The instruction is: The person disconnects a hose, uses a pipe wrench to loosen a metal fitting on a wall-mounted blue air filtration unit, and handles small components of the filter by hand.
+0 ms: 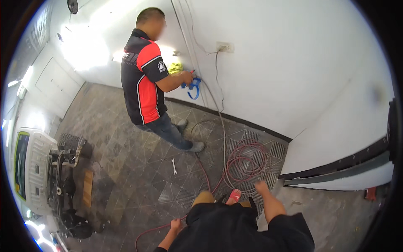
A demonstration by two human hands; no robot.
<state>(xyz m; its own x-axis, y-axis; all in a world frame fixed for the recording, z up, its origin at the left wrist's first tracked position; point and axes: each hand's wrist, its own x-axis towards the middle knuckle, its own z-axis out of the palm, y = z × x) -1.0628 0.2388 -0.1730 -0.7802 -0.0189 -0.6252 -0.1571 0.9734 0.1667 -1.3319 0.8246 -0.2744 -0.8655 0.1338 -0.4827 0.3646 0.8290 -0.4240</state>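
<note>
We see the red hose coiled ahead and slightly left of our nearer right grip, its length trailing past our left grip, though whether either holds anything we cannot tell.

The red hose is slender and flexible. Its main length lies on the grey patterned floor in loose, overlapping loops, ahead of me and near my right hand. A single strand runs separately, left of the loops. Another section passes through my curled left hand and trails leftward in a slack curve.
</note>
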